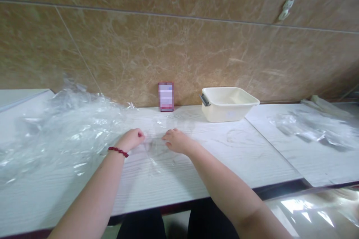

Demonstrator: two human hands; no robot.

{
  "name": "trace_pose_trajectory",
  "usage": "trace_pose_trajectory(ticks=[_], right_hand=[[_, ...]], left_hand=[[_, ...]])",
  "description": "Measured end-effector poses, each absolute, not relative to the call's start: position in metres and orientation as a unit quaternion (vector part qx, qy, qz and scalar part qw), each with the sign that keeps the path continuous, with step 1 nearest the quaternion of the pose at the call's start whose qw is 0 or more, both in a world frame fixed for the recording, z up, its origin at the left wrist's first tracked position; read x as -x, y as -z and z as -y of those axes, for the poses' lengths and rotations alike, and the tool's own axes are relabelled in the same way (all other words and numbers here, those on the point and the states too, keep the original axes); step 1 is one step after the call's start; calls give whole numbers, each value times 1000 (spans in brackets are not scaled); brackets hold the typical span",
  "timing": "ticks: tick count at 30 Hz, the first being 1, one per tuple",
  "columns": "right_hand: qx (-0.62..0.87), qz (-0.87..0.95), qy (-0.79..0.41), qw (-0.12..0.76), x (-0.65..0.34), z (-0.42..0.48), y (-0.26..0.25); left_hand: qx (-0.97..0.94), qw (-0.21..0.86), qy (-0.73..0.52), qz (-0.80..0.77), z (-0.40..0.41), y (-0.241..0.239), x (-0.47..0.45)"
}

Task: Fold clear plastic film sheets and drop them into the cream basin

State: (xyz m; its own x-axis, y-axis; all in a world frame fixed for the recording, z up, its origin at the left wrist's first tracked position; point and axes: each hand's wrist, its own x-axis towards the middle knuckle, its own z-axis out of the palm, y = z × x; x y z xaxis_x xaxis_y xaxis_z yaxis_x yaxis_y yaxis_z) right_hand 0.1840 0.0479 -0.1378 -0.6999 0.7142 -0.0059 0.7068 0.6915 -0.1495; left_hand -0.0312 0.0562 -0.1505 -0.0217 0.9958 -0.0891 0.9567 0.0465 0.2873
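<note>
A clear plastic bag [155, 148] lies on the white wood-grain table [224, 160], its outline hard to make out. At its left edge my left hand [131, 139] is closed in a pinch on the plastic; a red bead bracelet [118, 151] circles that wrist. My right hand [176, 141] rests over the bag's right side, palm down and fingers loosely stretched, not gripping it. To the left of both hands spreads a large heap of clear plastic bags [70, 119].
A phone-like upright thing [166, 97], its front blurred, leans on the brown marbled wall [179, 52]. Right of it stands a cream plastic bin [224, 114] with a grey handle clip. More clear plastic packs [314, 125] lie at the far right, past a table seam.
</note>
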Motion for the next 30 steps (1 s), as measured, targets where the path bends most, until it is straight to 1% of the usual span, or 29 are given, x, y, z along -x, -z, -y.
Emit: trace_pose_trajectory(ticks=[5, 10, 14, 18, 21, 25, 27, 30], right_hand=[[376, 925, -59, 13, -181, -45, 135], [352, 934, -63, 1, -179, -43, 135], [357, 932, -67, 12, -178, -40, 136], [344, 935, -80, 35, -176, -41, 140], [351, 928, -88, 86, -174, -48, 145], [397, 879, -102, 242, -175, -58, 150], [392, 860, -123, 303, -175, -61, 152], [356, 859, -165, 330, -175, -61, 154]], left_hand=[[-645, 129, -170, -734, -52, 145, 19], [-612, 159, -264, -728, -52, 146, 9], [-605, 181, -304, -713, -51, 148, 5], [-650, 190, -316, -665, -47, 145, -2], [-678, 191, -316, -635, -44, 144, -8], [-694, 199, -317, -615, -43, 147, -11], [-700, 202, -327, -602, -43, 148, -11], [-710, 214, -333, -582, -43, 149, -13]])
